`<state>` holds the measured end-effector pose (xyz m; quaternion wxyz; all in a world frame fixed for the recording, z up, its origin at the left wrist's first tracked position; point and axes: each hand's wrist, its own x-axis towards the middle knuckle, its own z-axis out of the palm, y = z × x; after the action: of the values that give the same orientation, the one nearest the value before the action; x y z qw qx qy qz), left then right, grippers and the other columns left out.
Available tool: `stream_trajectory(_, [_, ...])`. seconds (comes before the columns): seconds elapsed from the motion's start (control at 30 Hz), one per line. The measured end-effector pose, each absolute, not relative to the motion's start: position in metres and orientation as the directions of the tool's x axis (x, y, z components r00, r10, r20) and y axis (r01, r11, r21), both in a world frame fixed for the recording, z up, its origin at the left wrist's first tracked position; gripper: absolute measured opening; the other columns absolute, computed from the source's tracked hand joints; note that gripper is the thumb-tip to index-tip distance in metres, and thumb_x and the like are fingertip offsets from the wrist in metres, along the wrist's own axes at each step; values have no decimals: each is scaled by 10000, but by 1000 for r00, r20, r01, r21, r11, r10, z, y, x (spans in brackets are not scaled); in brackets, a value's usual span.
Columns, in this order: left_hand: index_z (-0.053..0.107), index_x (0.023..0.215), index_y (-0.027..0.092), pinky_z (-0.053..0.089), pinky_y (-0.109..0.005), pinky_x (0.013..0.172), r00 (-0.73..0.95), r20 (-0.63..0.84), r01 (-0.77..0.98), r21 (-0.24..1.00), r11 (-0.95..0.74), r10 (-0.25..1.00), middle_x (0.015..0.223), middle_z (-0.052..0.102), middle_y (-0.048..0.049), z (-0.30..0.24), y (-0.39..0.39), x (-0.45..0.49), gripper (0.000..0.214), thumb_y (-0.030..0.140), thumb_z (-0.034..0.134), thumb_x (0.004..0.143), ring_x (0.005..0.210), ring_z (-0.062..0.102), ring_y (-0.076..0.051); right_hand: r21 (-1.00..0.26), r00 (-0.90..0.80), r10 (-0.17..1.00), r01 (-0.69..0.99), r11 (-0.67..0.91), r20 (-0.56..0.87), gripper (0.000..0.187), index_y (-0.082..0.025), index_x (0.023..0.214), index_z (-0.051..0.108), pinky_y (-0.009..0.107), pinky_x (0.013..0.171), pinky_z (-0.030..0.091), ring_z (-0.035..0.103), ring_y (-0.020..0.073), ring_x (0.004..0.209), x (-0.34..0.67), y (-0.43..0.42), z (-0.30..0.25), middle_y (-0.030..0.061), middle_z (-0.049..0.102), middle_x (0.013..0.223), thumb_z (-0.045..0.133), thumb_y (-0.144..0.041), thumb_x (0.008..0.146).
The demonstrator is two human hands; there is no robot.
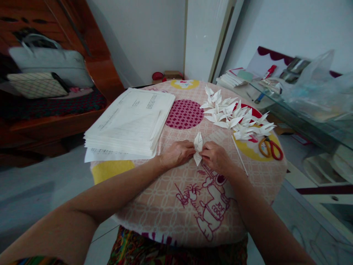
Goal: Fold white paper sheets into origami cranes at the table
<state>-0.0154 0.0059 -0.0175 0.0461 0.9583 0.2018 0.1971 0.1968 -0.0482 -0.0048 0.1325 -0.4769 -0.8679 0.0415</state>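
Between my two hands is a small piece of folded paper (pixel 198 142), pale and diamond-shaped, with pointed ends toward and away from me. My left hand (pixel 178 152) pinches its left edge, fingers curled. From the other side, the fingers of my right hand (pixel 216 156) are closed on its right edge. Both hands rest low over the patterned tablecloth (pixel 165 191). Beyond my right hand lies a pile of folded paper cranes (pixel 231 112). A thin white stick (pixel 239 154) lies beside my right wrist.
A thick stack of printed paper sheets (pixel 127 121) sits at the table's left. Scissors with orange and red handles (pixel 271 148) lie near the right edge. A glass shelf (pixel 306 114) with plastic bags stands at the right. Bags (pixel 52 60) rest on a wooden bench at the left.
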Motion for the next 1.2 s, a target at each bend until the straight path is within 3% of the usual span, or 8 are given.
stream_trajectory(0.2, [738, 893, 152, 491, -282, 781, 759, 380, 371, 415, -831, 529, 893, 692, -75, -23, 12, -15, 161, 218, 596, 935, 890, 638, -185, -515, -357, 916, 759, 398, 182, 146, -154, 708, 716, 269, 660, 396, 570, 156, 719, 200, -43, -6, 44, 623, 751, 645, -125, 833])
stream_trajectory(0.3, [731, 880, 144, 476, -278, 778, 713, 318, 414, 528, -741, 625, 866, 687, -61, -18, 14, -11, 113, 195, 632, 897, 859, 629, -177, -571, -285, 942, 750, 335, 177, 177, -150, 643, 662, 264, 635, 358, 534, 139, 667, 199, -39, -4, 18, 589, 681, 641, -144, 819])
stream_trajectory(0.47, [711, 743, 125, 382, -256, 632, 619, 110, 584, 597, -550, 778, 717, 652, -21, -4, 19, -2, 140, 206, 653, 842, 660, 557, -133, -595, -179, 979, 778, 199, 94, 241, -157, 580, 597, 268, 555, 253, 414, 108, 548, 195, -32, -4, -36, 459, 537, 620, -204, 815])
stream_trajectory(0.6, [706, 673, 134, 321, -262, 591, 613, -1, 618, 624, -478, 790, 600, 616, 1, 4, 26, 3, 204, 245, 642, 832, 588, 513, -119, -587, -97, 995, 804, 99, 35, 227, -158, 584, 605, 265, 550, 240, 397, 106, 544, 191, -28, -3, -40, 447, 523, 619, -211, 804])
stream_trajectory(0.83, [706, 624, 134, 302, -268, 587, 592, -47, 637, 639, -431, 805, 551, 596, 0, 6, 31, 5, 211, 239, 660, 801, 566, 503, -119, -559, -36, 999, 829, 21, -16, 218, -158, 599, 649, 259, 545, 258, 427, 115, 558, 189, -25, -4, -25, 496, 533, 641, -234, 803])
stream_trajectory(1.2, [741, 666, 142, 314, -292, 604, 534, -49, 711, 567, -417, 844, 609, 637, -27, 8, 27, 8, 184, 246, 658, 794, 582, 519, -135, -506, 10, 999, 862, -29, -40, 179, -149, 718, 746, 257, 567, 331, 546, 143, 613, 185, -25, -2, 39, 676, 647, 638, -246, 821])
